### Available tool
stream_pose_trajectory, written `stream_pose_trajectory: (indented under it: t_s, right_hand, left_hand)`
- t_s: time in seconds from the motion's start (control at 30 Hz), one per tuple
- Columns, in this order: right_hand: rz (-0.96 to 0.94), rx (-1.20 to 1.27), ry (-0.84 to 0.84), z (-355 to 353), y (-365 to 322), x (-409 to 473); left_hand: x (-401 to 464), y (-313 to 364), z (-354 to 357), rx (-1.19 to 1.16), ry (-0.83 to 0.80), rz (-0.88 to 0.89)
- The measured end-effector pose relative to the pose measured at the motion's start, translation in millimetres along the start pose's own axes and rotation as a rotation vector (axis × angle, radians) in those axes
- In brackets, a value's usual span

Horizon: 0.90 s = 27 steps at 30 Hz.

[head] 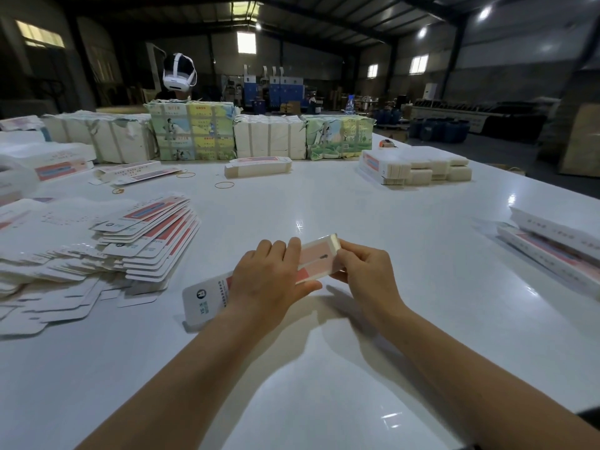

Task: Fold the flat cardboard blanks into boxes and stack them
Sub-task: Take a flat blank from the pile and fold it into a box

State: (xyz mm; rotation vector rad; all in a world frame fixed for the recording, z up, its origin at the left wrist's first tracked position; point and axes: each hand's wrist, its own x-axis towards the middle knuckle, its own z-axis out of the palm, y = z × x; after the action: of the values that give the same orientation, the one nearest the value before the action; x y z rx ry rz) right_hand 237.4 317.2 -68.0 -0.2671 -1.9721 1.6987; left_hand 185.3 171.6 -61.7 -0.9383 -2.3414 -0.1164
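Observation:
A long white and red cardboard box lies slanted just above the white table, its rounded white tab end near me at the lower left. My left hand grips its middle from above, fingers over the top and thumb under the near edge. My right hand pinches the far end, fingertips on the small end flap. A fanned pile of flat blanks lies to the left. Folded boxes lie stacked at the right edge.
Tied bundles of blanks line the far side. A short stack and another stack sit before them. Rubber bands lie loose. A person with a white headset stands behind the bundles.

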Motion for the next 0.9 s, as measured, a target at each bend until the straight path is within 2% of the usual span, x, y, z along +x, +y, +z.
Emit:
stream_pose_trajectory:
  t_s: [0.2,0.37,0.47,0.63,0.73,0.8,0.9]
  right_hand:
    - [-0.16,-0.324,-0.067,7.8,2.1,-10.4]
    - [-0.2,-0.417,-0.18,6.6,0.3,-12.4]
    - [-0.306,-0.553,-0.155,4.1,0.8,-11.1]
    - [-0.333,-0.621,-0.188,0.6,0.8,-7.9]
    - [-0.387,-0.749,-0.24,-5.2,-2.0,-1.9]
    - [-0.479,-0.809,-0.338,-8.2,-1.0,0.9]
    - [-0.605,-1.042,-0.476,-10.2,6.7,3.7]
  left_hand:
    - [1.6,6.5,-3.6,-0.021,0.066,-0.025]
    - [-1.1,0.7,-4.3,0.004,0.073,-0.01]
    - [-2.9,-2.8,-1.2,-0.008,0.095,0.035]
    - [-1.3,-8.4,2.7,-0.044,0.151,0.075]
    - [1.5,-18.9,5.5,-0.084,0.105,0.122]
    - [-0.4,-23.6,7.9,-0.092,0.043,0.153]
    - [-3.3,-28.8,12.5,-0.202,-0.049,0.146]
